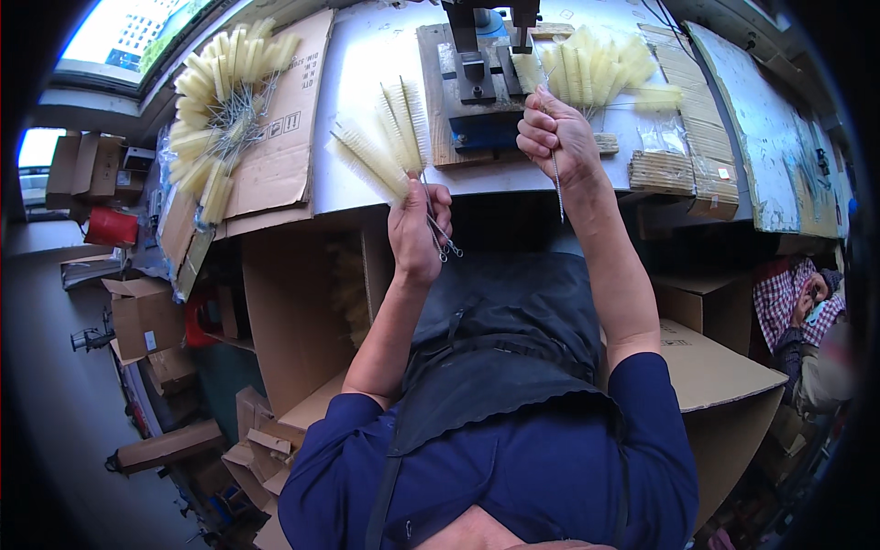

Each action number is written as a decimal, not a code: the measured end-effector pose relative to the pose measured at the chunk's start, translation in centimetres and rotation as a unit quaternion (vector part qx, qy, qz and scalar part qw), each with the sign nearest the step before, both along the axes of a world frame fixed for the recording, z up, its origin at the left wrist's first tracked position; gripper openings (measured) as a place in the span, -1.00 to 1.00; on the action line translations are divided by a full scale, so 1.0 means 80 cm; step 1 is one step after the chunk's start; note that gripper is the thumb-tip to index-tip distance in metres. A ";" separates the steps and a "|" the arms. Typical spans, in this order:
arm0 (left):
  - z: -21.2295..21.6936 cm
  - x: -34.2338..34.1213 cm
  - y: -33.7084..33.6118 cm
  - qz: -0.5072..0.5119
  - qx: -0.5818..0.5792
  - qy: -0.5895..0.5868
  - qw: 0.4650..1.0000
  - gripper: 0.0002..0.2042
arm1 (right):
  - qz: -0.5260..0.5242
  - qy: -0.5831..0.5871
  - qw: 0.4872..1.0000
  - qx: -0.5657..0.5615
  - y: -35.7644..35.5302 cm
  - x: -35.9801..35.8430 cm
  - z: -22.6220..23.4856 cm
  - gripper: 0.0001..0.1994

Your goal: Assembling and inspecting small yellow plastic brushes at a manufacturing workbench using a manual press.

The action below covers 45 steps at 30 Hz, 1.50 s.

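Note:
My left hand is closed around the wire stems of several pale yellow bottle brushes. Their bristle heads fan out above the fist, and small wire loops stick out below it. My right hand grips one bottle brush by its twisted wire stem, whose straight end points down toward me. That brush's bristle head seems to be above my fingers, against the pile behind, so its outline is hard to tell. Just left of my right hand stands a dark bench press on a wooden base.
More brushes lie behind my right hand. A large heap of brushes rests on flattened cardboard at the left. Open cardboard boxes stand below the table edge. Another person sits at the far right.

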State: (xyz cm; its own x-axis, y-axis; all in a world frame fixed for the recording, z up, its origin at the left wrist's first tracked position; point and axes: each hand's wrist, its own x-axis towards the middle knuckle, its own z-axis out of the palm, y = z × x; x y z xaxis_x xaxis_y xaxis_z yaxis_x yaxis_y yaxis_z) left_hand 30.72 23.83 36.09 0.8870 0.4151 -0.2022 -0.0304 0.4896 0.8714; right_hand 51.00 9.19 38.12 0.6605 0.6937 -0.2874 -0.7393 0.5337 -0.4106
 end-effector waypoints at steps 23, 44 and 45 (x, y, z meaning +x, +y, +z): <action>0.012 0.029 -0.053 0.060 -0.038 -0.024 0.997 -0.83 | 0.000 -0.335 0.904 -0.266 0.074 -0.066 -0.012 -0.68; 0.019 0.008 -0.022 0.177 -0.018 -0.043 0.983 -0.73 | -0.016 -0.033 0.994 -0.099 0.090 -0.031 0.069 -0.50; 0.017 0.008 -0.021 0.180 -0.016 -0.046 0.983 -0.73 | -0.018 -0.033 0.994 -0.099 0.091 -0.026 0.065 -0.50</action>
